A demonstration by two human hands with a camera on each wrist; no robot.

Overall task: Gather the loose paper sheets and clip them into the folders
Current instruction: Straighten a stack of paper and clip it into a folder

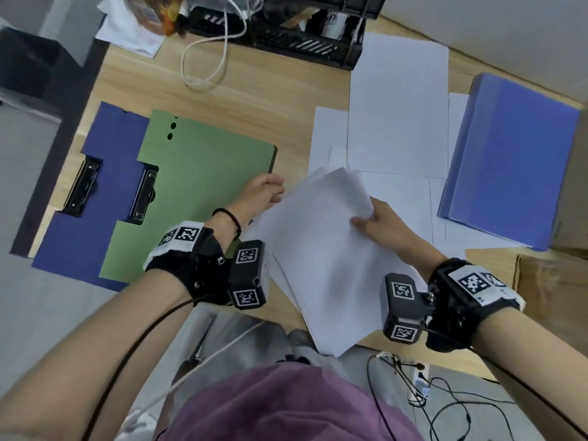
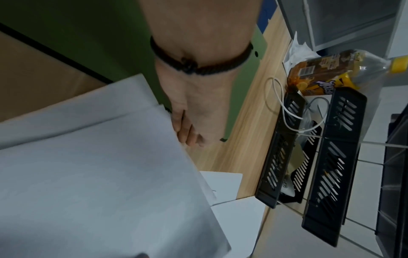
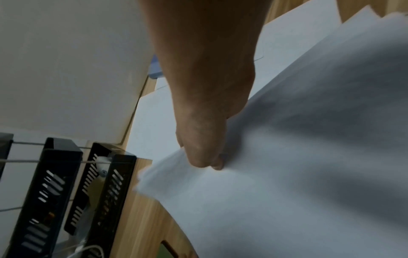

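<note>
A stack of white paper sheets (image 1: 321, 259) is held tilted above the desk's front edge. My left hand (image 1: 262, 194) grips its far left edge, fingers against the stack (image 2: 185, 132). My right hand (image 1: 375, 222) pinches the far right corner, thumb on top (image 3: 205, 157). A green clipboard folder (image 1: 197, 186) lies open to the left, overlapping a dark blue one (image 1: 95, 192), each with a black metal clip. More loose sheets (image 1: 397, 116) lie spread on the desk behind the stack. A light blue folder (image 1: 509, 160) lies shut at the right.
A black slotted desk organiser (image 1: 305, 36) stands at the back, with a white cable (image 1: 210, 58) looped in front of it. A snack bag and bottle (image 2: 326, 69) sit back left. A cardboard box (image 1: 553, 288) is at the right edge. Cables hang below the desk.
</note>
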